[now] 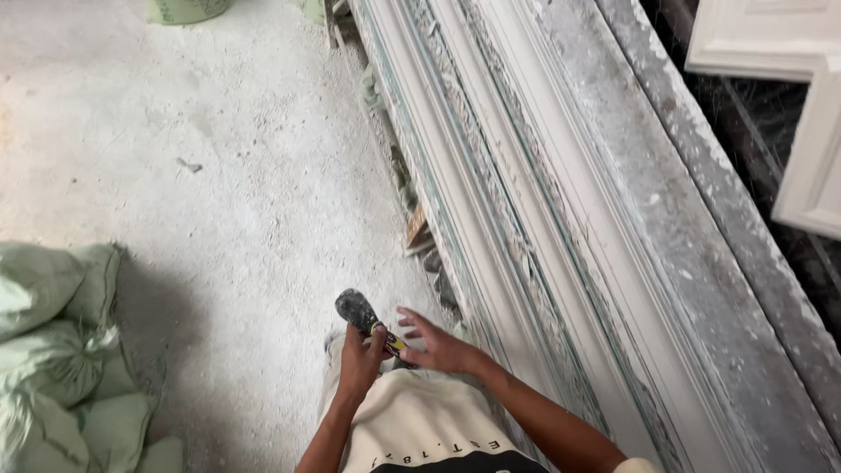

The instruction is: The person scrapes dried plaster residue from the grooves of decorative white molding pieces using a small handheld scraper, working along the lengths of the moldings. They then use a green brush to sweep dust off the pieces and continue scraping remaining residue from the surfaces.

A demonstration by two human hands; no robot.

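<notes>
While the left hand (361,357) grips the plaster-caked tool (366,321) by its handle, the open right hand (435,344) should steady it

A single head-worn camera looks steeply down from standing height, past the wearer's chest at 6 o'clock. It faces ahead along a long plaster moulding bench (561,219), which runs from about 5 o'clock up to 12 o'clock, so the view lines up roughly with the bench's length. The dusty floor (219,175) fills the side from 9 to 11 o'clock, seen from well above. Both hands sit close below the lens near 6 o'clock: the left hand (361,359) and the right hand (438,346). Green sacks (53,350) lie at 8 o'clock. No second view shares the scene.
</notes>
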